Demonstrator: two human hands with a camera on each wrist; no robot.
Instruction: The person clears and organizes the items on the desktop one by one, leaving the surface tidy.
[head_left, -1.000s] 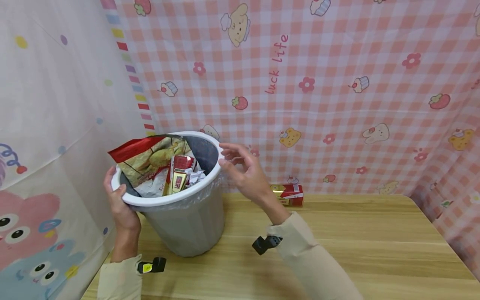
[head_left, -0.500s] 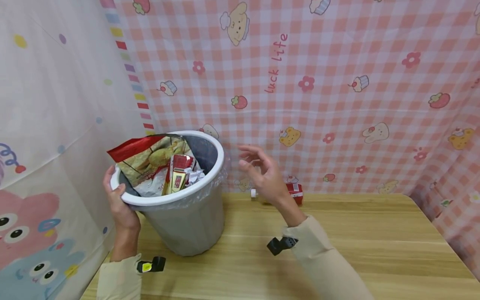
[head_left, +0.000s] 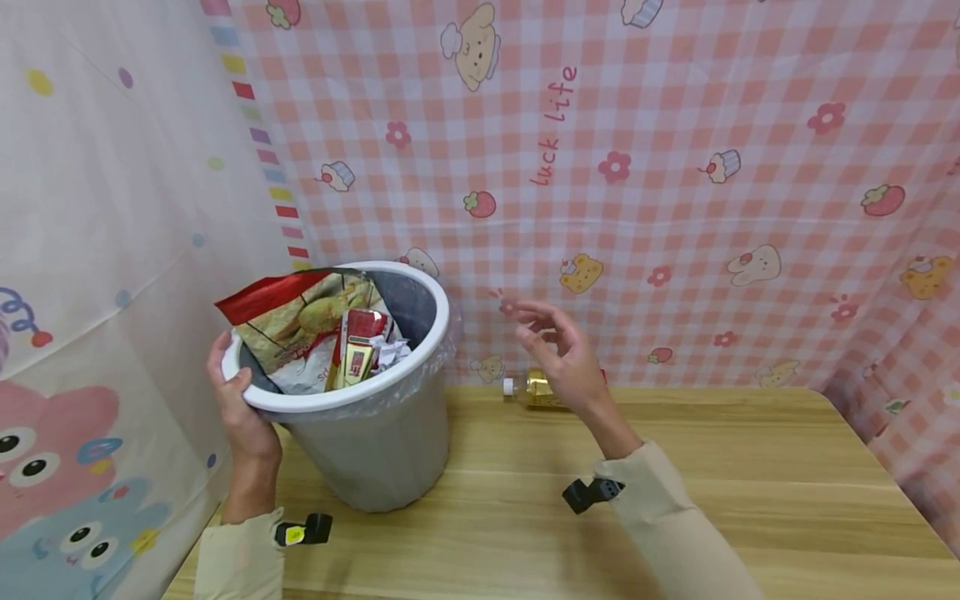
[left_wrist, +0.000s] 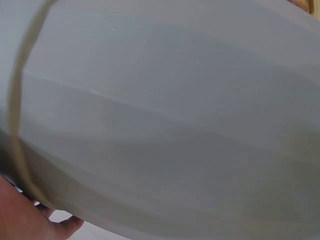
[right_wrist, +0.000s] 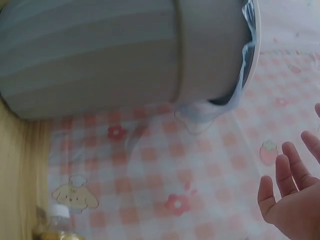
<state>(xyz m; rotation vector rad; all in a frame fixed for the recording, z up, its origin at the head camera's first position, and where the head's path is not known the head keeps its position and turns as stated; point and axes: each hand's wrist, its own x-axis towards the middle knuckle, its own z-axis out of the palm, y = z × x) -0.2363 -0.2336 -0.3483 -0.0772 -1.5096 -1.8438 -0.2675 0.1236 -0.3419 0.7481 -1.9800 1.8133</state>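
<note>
A grey trash can (head_left: 375,458) with a white rim and a clear plastic liner (head_left: 438,354) stands on the left of the table. My left hand (head_left: 246,417) grips its rim at the left, thumb on the outside facing me and fingers mostly hidden. Inside lie a red-and-yellow food bag (head_left: 307,312), a red-and-gold carton (head_left: 360,354) and crumpled white paper. My right hand (head_left: 570,362) is raised right of the can, fingers loosely bent and holding nothing. Behind it, a bottle (head_left: 540,389) with a white cap and gold label lies on its side, partly hidden by the hand.
The wooden table (head_left: 750,492) reaches to a pink checkered cloth (head_left: 675,233) hanging close behind it. A white patterned cloth (head_left: 135,292) hangs at the left. A small black camera (head_left: 592,493) sits on each wrist.
My right hand has drawn away from the can's right rim, moving right and slightly down. The bottle's cap and label now show to its left. The left hand and can stay put.
</note>
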